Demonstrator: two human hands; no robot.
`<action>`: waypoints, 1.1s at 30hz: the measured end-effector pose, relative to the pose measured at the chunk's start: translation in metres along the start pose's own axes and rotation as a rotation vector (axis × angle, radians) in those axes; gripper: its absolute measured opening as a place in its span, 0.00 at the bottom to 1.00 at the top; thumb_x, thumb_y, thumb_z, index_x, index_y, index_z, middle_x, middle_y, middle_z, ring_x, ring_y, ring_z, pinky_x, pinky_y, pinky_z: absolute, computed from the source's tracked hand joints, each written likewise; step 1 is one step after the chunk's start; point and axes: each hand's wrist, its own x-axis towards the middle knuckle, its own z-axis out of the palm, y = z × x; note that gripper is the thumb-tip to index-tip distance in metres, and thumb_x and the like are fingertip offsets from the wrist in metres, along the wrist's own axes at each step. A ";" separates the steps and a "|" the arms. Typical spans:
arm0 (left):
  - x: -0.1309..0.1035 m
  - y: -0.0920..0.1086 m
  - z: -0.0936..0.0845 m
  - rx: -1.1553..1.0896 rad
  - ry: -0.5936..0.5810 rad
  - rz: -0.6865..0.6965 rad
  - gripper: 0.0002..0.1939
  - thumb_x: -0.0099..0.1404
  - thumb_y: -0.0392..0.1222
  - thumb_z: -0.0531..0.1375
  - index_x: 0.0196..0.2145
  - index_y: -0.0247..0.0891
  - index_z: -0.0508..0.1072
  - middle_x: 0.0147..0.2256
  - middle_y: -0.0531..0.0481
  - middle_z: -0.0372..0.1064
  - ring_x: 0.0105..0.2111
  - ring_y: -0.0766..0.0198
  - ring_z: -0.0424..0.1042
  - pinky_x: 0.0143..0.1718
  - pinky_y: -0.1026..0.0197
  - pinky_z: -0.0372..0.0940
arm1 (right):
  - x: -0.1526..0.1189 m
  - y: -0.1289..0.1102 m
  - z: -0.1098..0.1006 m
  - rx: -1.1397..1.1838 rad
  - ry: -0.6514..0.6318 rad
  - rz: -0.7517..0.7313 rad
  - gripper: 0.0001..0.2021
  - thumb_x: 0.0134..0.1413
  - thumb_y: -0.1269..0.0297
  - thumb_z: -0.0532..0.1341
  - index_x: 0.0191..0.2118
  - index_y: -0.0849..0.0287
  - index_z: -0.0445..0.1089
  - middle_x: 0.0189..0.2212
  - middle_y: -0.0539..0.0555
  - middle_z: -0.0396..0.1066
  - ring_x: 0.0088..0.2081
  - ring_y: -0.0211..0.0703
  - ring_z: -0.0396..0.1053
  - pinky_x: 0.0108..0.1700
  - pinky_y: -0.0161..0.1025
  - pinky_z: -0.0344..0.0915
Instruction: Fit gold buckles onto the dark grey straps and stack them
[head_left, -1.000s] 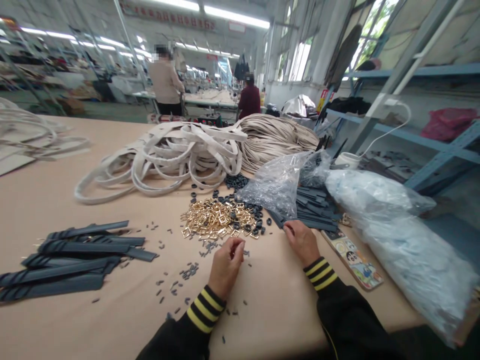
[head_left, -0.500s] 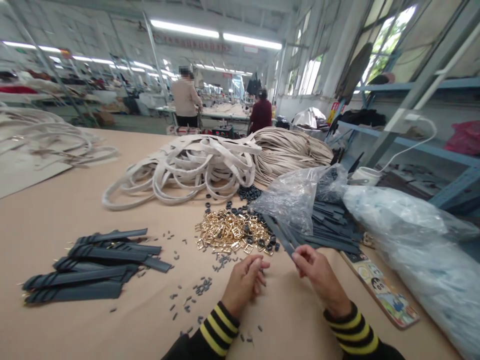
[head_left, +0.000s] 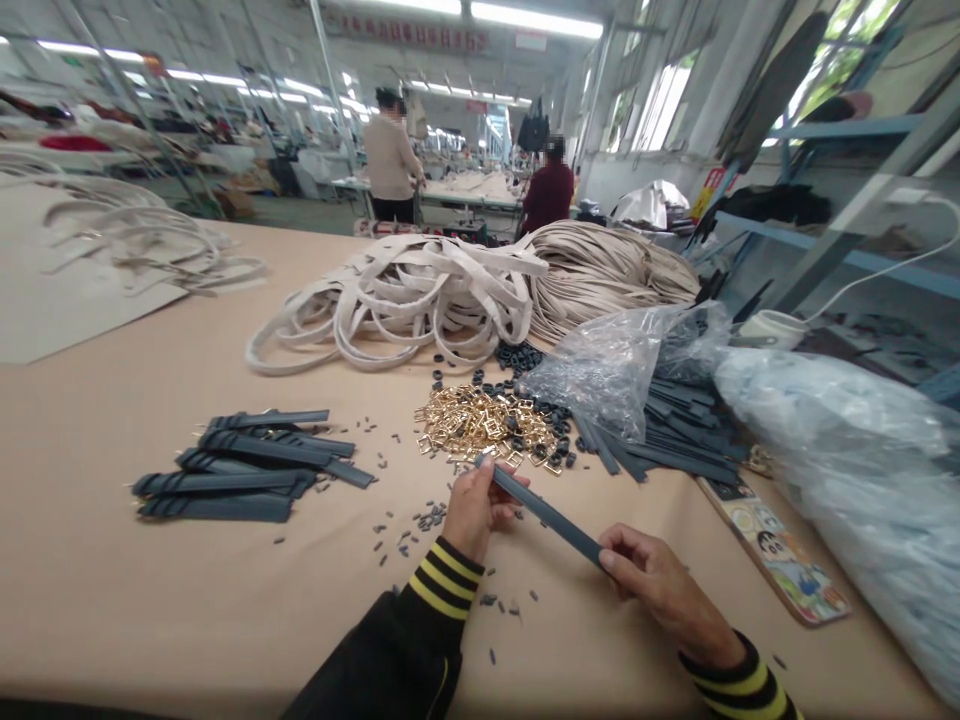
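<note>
A flat dark grey strap (head_left: 551,517) slants between my two hands above the table. My left hand (head_left: 478,505) pinches its upper left end, thumb on top. At the lower right end my right hand (head_left: 651,572) grips it between thumb and fingers. Just beyond my left hand lies a pile of gold buckles (head_left: 480,422), with black loops (head_left: 521,357) mixed in and behind it. More dark straps (head_left: 686,430) lie to the right, partly under clear plastic. Small dark bits (head_left: 431,516) are scattered left of my left hand.
Straps fitted with gold buckles are stacked (head_left: 247,465) at the left. Coils of pale strapping (head_left: 405,300) lie at the back. A clear plastic bag (head_left: 832,430) and a cartoon-patterned case (head_left: 780,550) are at the right. Two people (head_left: 390,160) work farther off.
My right hand has drawn a strap away from the pile, down and toward me. My left hand has closed on its other end. The view has shifted slightly.
</note>
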 end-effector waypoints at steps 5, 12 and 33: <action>0.000 -0.001 0.000 -0.007 -0.016 0.013 0.18 0.56 0.51 0.55 0.32 0.30 0.67 0.25 0.45 0.70 0.20 0.70 0.67 0.14 0.72 0.60 | 0.000 0.000 -0.002 0.120 0.001 0.064 0.13 0.49 0.54 0.57 0.28 0.60 0.62 0.22 0.50 0.67 0.22 0.36 0.63 0.25 0.32 0.60; 0.001 -0.004 -0.002 0.116 0.050 0.088 0.17 0.53 0.50 0.59 0.32 0.31 0.69 0.17 0.57 0.57 0.15 0.75 0.58 0.13 0.73 0.58 | -0.003 0.007 -0.010 0.264 0.202 0.088 0.12 0.47 0.56 0.60 0.29 0.60 0.61 0.20 0.47 0.65 0.18 0.30 0.59 0.20 0.28 0.55; -0.014 -0.014 0.009 0.590 -0.493 -0.042 0.16 0.59 0.50 0.52 0.26 0.32 0.63 0.18 0.53 0.65 0.13 0.74 0.61 0.13 0.73 0.55 | 0.026 -0.018 0.018 0.382 0.000 0.049 0.14 0.47 0.54 0.59 0.28 0.62 0.61 0.22 0.49 0.68 0.20 0.33 0.65 0.21 0.29 0.61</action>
